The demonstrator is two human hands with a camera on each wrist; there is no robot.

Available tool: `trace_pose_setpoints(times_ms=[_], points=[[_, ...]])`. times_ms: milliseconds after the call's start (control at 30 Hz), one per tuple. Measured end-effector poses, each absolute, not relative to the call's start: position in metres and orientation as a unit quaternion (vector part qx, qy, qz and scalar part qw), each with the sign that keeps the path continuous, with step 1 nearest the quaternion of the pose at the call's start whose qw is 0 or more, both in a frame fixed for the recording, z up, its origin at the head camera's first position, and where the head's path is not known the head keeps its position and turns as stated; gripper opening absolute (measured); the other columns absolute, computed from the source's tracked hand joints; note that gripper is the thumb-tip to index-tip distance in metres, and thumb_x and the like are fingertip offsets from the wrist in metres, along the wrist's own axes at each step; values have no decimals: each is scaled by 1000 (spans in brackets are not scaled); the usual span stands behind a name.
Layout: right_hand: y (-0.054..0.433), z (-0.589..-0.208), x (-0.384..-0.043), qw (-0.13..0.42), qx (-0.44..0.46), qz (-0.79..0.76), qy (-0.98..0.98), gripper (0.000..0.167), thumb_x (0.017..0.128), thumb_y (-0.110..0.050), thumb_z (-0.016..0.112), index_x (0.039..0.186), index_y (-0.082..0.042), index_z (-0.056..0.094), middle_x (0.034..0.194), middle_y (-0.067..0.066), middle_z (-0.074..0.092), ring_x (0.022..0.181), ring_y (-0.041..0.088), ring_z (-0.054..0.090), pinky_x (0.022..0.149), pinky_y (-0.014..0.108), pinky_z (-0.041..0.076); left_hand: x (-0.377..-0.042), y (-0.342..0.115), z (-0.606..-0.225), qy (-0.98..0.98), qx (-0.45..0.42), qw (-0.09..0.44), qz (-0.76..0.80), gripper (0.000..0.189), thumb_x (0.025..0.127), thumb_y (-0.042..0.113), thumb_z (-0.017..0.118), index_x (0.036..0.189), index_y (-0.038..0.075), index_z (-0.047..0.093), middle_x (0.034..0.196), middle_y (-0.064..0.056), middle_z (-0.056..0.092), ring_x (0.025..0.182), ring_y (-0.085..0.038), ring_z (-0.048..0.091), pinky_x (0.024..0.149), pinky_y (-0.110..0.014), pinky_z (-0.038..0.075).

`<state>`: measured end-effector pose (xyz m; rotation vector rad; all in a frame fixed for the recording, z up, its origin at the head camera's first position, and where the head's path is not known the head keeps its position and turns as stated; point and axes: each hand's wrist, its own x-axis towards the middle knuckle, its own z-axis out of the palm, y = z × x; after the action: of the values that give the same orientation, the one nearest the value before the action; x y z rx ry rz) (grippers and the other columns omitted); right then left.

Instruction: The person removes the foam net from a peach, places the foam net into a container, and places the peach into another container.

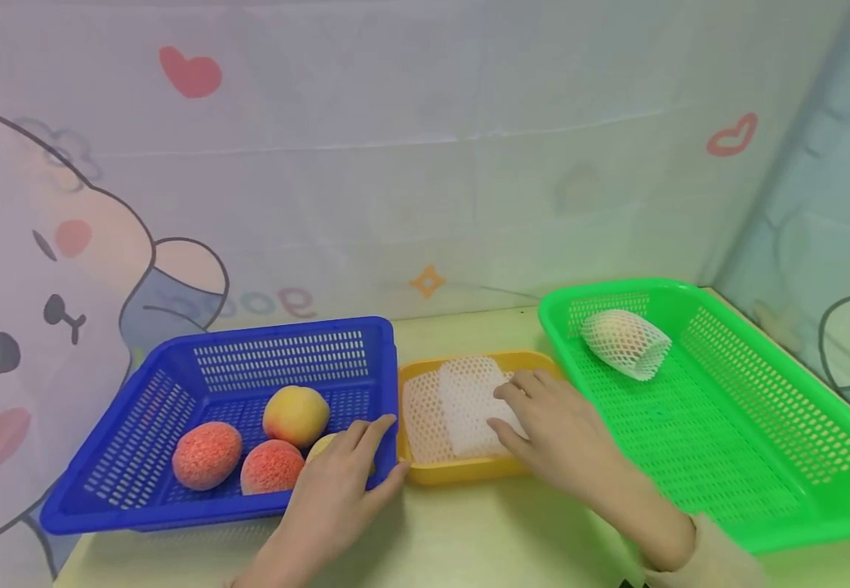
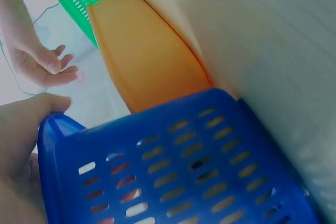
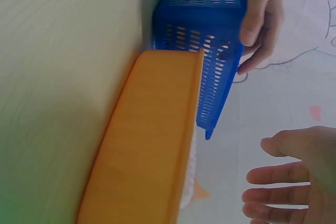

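My left hand straddles the front right corner of the blue basket, thumb outside the rim and relaxed fingers over the inside. Beneath those fingers lies a yellow peach, partly hidden by them. Another yellow peach and two rough reddish peaches, one nearer and one farther left, sit in the same basket. Above the orange-yellow tray hovers my right hand, fingers spread and slightly bent, holding nothing. White foam net sleeves lie flat in that tray, just under its fingertips.
To the right stands a large green basket. In its far left corner lies a fruit in a white foam net. All three containers stand side by side on a pale yellow table, with a printed cloth hanging behind.
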<state>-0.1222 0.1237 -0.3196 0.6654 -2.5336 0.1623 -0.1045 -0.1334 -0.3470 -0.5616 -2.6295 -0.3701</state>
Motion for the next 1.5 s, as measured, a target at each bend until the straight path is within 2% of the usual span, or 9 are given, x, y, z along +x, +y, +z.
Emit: trace_pose_setpoints(times_ms=[200, 400, 667, 933, 1100, 1367, 1500], points=[[130, -309, -116, 265, 262, 55, -926, 30, 85, -29, 70, 104, -6, 66, 101, 5, 64, 94, 22, 58, 81, 34, 51, -105, -133, -352, -941, -201, 249, -109, 52, 78, 38, 75, 122, 13, 61, 96, -2, 63, 84, -20, 63, 75, -38, 51], [137, -302, -112, 278, 274, 41, -919, 29, 84, -28, 71, 103, -7, 65, 98, 4, 64, 85, 19, 55, 73, 32, 49, -104, -136, -353, -948, -173, 241, -114, 53, 79, 38, 74, 125, 17, 60, 99, -2, 63, 87, -20, 63, 75, -41, 51], [149, -302, -113, 283, 276, 27, -918, 31, 83, -28, 71, 102, -5, 66, 97, 5, 65, 82, 20, 54, 71, 32, 48, -103, -134, -354, -965, -136, 206, -93, 52, 83, 40, 68, 130, 22, 57, 106, -2, 64, 74, -16, 62, 60, -34, 53], [150, -301, -111, 276, 283, 16, -919, 29, 82, -29, 72, 102, -8, 67, 94, 1, 63, 78, 16, 50, 64, 27, 43, -103, -133, -362, -961, -132, 231, -77, 53, 82, 43, 68, 130, 24, 57, 103, 0, 64, 67, -14, 60, 56, -28, 48], [151, -302, -110, 275, 292, 10, -916, 29, 82, -29, 72, 102, -9, 67, 92, -1, 62, 81, 16, 51, 65, 28, 44, -103, -132, -363, -958, -139, 239, -74, 53, 81, 44, 68, 129, 25, 57, 102, 1, 64, 64, -13, 59, 51, -24, 44], [164, -299, -111, 299, 332, -22, -894, 29, 75, -26, 77, 94, -9, 65, 81, -4, 55, 70, 12, 40, 61, 25, 40, -106, -127, -364, -956, -150, 240, -74, 52, 82, 44, 68, 129, 25, 57, 102, 1, 63, 60, -12, 57, 48, -23, 41], [170, -299, -113, 300, 341, -40, -890, 29, 72, -26, 79, 91, -11, 65, 79, -5, 55, 70, 12, 42, 59, 23, 39, -106, -127, -363, -958, -150, 234, -74, 52, 82, 44, 68, 130, 25, 57, 102, 1, 63, 60, -11, 56, 48, -22, 39]])
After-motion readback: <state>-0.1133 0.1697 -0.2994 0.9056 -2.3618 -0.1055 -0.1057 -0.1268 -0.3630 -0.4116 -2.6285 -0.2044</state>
